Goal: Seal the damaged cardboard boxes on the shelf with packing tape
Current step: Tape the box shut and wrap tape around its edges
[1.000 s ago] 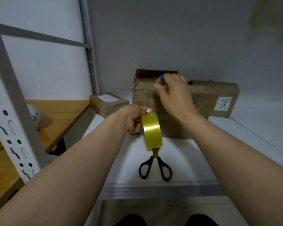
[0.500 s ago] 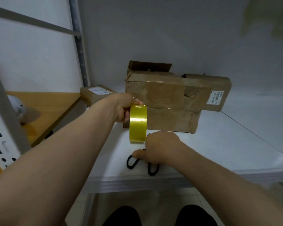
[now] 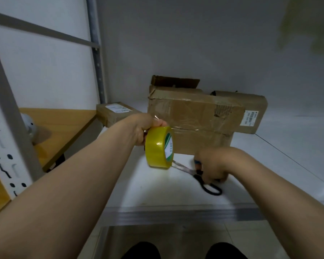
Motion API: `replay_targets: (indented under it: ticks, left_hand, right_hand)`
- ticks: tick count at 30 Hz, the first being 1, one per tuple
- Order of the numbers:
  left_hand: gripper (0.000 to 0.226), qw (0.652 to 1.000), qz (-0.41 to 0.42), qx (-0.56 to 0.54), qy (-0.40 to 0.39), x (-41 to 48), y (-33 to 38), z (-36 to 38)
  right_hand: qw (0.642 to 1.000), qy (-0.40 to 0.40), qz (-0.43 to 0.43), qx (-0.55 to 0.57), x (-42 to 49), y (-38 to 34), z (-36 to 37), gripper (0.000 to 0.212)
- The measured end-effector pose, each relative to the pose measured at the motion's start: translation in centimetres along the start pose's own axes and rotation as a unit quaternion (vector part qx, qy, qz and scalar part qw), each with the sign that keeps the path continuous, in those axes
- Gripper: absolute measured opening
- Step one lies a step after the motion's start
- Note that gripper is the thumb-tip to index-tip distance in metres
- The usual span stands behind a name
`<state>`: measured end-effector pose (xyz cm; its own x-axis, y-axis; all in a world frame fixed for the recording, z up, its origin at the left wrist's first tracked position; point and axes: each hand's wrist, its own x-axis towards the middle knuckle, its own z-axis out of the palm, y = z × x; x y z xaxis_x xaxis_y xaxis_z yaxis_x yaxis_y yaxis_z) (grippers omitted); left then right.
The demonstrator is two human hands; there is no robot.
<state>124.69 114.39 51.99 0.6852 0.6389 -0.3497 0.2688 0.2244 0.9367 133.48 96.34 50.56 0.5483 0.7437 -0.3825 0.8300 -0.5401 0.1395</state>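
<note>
My left hand (image 3: 140, 130) grips the tape roll (image 3: 158, 147). My right hand (image 3: 211, 165), blurred, holds the scissors (image 3: 196, 177) on the shelf (image 3: 157, 193).

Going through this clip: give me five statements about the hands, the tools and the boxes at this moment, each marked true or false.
1. The left hand holds the yellow tape roll. True.
2. The scissors lie untouched on the shelf. False: the right hand grips their black handles.
3. The scissors' blades point toward the tape roll. True.
4. The big box has a torn patch near the right end of its front. True.
5. The small labelled box sits on top of the big box. False: it stands on the shelf to the big box's left.
</note>
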Motion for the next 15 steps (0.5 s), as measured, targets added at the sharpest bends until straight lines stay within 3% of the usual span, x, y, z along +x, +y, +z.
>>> replay_targets:
  ticks: [4, 9, 12, 15]
  left_hand:
    - [0.008, 1.0, -0.004, -0.009, -0.004, 0.0, 0.0, 0.4]
    - [0.034, 1.0, 0.004, -0.02, 0.015, 1.3, -0.5, 0.5]
    - [0.021, 0.998, 0.011, -0.053, 0.009, 1.2, -0.6, 1.0]
    - [0.018, 0.998, 0.027, -0.05, 0.018, 1.3, -0.7, 1.0]
  right_hand:
    - [0.999, 0.031, -0.02, -0.012, 0.2, 2.6, 0.4, 0.028]
    - [0.997, -0.071, -0.037, -0.006, -0.9, 3.8, -0.1, 0.075]
    - [0.994, -0.104, -0.04, -0.021, -1.2, 4.0, 0.2, 0.091]
    - [0.995, -0.091, -0.035, -0.019, -0.7, 3.9, 1.0, 0.094]
